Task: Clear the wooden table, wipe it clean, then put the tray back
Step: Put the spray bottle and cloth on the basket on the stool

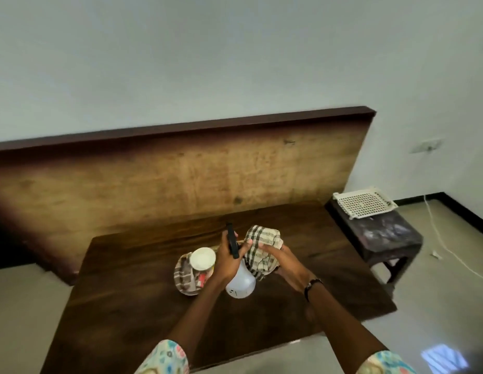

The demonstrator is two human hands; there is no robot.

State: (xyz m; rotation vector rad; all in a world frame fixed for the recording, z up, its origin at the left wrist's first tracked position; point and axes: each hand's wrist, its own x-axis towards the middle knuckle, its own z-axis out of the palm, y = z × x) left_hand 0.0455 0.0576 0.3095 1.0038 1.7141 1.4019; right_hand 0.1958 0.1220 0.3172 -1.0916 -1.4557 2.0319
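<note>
My left hand (229, 256) grips the black trigger head of a white spray bottle (240, 283) held above the dark wooden table (127, 306). My right hand (282, 259) holds a bunched checked cloth (262, 248) just right of the bottle's nozzle. On the table to the left lies a round woven tray (182, 279) holding a white cup (202, 259) and small packets, one of them red. My left arm partly hides the tray.
A wooden backboard (181, 179) rises behind the table against the wall. To the right stands a dark stool (383, 236) bearing a white perforated plastic basket (363, 202). A white cable (445, 247) runs over the tiled floor beyond it.
</note>
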